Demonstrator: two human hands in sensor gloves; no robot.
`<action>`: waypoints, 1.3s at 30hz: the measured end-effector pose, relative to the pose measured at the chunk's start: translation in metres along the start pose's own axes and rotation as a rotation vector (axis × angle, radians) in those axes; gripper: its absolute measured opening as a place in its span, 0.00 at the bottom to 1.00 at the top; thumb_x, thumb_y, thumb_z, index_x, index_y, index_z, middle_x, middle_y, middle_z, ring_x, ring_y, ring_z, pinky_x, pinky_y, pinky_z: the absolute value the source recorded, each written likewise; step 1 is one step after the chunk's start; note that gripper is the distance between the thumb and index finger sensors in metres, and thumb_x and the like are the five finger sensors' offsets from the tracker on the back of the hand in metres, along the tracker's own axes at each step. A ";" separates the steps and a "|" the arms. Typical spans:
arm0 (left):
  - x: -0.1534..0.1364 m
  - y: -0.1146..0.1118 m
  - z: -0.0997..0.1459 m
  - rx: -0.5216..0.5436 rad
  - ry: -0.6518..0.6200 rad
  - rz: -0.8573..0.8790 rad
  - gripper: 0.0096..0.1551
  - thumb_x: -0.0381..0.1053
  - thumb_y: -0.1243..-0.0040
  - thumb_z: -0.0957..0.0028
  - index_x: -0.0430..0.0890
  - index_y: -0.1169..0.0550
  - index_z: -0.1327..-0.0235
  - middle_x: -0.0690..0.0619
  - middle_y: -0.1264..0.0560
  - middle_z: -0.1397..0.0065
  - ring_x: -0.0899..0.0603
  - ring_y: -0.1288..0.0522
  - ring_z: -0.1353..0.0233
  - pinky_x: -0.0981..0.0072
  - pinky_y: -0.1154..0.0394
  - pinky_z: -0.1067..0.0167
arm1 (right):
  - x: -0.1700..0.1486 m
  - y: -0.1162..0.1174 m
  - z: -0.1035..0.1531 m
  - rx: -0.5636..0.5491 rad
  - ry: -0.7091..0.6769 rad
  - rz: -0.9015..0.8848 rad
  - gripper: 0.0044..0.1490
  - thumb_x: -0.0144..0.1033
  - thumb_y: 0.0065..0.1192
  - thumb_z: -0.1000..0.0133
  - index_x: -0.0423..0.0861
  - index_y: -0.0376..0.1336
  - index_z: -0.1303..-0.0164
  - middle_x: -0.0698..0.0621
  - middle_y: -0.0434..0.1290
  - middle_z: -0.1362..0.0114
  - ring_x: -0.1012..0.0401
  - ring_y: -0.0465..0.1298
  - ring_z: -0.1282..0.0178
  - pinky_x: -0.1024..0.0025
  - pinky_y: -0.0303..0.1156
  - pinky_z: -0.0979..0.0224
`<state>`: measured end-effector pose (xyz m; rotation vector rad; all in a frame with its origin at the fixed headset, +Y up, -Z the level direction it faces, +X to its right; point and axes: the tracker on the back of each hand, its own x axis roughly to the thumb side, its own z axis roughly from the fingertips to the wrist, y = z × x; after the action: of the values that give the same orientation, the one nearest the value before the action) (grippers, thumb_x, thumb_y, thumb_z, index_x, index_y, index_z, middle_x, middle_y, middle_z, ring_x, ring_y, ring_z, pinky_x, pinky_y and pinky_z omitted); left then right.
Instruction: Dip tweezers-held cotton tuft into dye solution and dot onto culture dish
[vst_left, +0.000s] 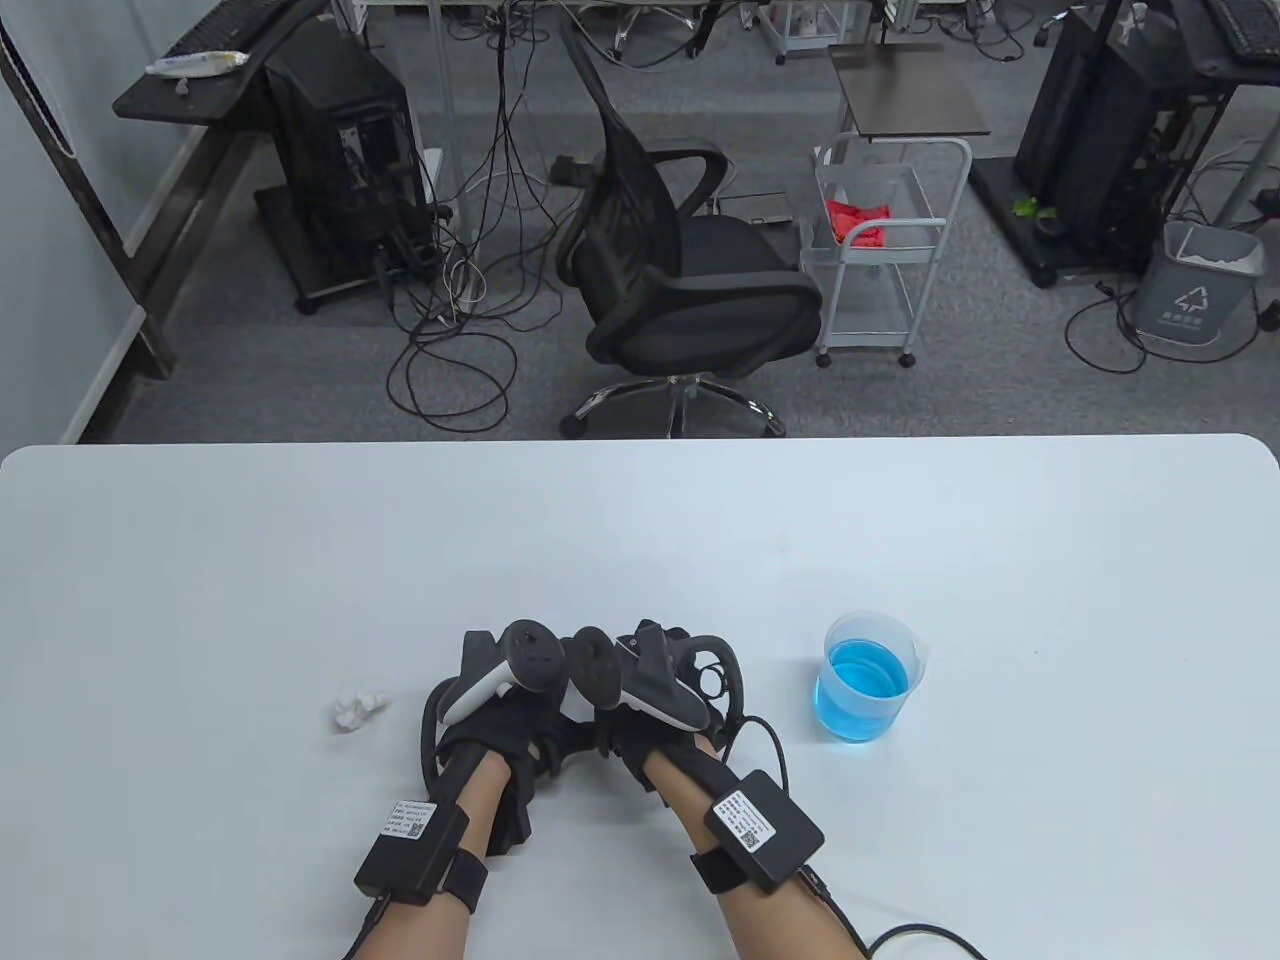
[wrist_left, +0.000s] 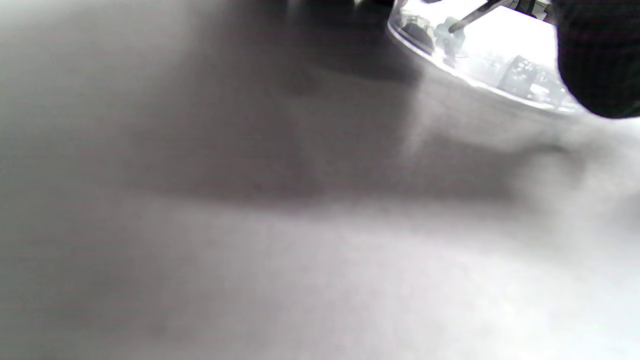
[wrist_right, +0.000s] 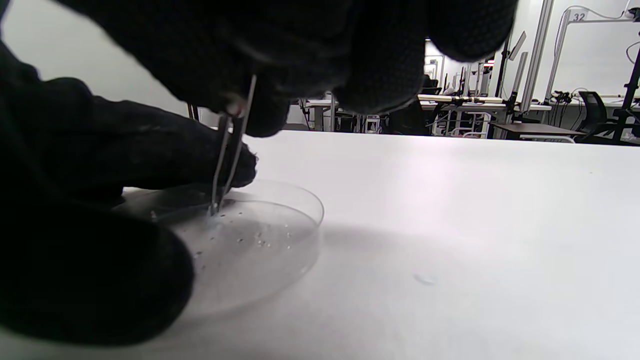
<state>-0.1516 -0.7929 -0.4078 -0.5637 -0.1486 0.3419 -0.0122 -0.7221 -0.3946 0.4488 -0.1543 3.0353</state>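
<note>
My right hand (vst_left: 655, 715) pinches metal tweezers (wrist_right: 231, 145) and holds them nearly upright, tips down on the floor of a clear culture dish (wrist_right: 280, 235) dotted with small droplets. A small pale tuft seems to sit at the tips (wrist_right: 214, 212). My left hand (vst_left: 500, 710) is right beside it, and its gloved fingers (wrist_right: 165, 150) lie on the dish's far rim. The left wrist view shows the dish (wrist_left: 500, 75) and the tweezers' tip (wrist_left: 462, 22). In the table view the hands hide the dish. A beaker of blue dye (vst_left: 868, 690) stands to the right of the hands.
Loose white cotton (vst_left: 358, 708) lies on the white table (vst_left: 640, 540) left of my left hand. A small wet spot (wrist_right: 425, 279) marks the table right of the dish. An office chair (vst_left: 690, 270) stands beyond the far edge.
</note>
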 end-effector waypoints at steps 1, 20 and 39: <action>0.000 0.000 0.000 0.000 0.000 0.000 0.66 0.82 0.42 0.57 0.60 0.62 0.19 0.59 0.66 0.15 0.43 0.67 0.12 0.45 0.63 0.21 | 0.000 0.000 0.000 -0.003 0.002 -0.004 0.18 0.38 0.75 0.52 0.47 0.79 0.55 0.56 0.81 0.62 0.58 0.80 0.46 0.44 0.68 0.34; 0.000 0.000 0.000 -0.001 0.000 0.000 0.66 0.82 0.42 0.58 0.60 0.62 0.19 0.59 0.66 0.15 0.43 0.67 0.12 0.45 0.63 0.21 | -0.009 0.003 -0.002 -0.007 0.055 -0.010 0.18 0.38 0.75 0.52 0.46 0.79 0.55 0.55 0.81 0.62 0.57 0.80 0.46 0.44 0.68 0.34; 0.000 0.000 0.000 -0.001 -0.001 0.002 0.66 0.82 0.42 0.57 0.60 0.62 0.19 0.59 0.66 0.15 0.43 0.67 0.12 0.46 0.63 0.21 | -0.015 0.000 0.000 -0.032 0.068 -0.024 0.18 0.37 0.75 0.52 0.46 0.79 0.54 0.55 0.81 0.62 0.57 0.80 0.45 0.43 0.67 0.33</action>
<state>-0.1514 -0.7929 -0.4079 -0.5647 -0.1492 0.3436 0.0025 -0.7228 -0.3993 0.3428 -0.1918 3.0154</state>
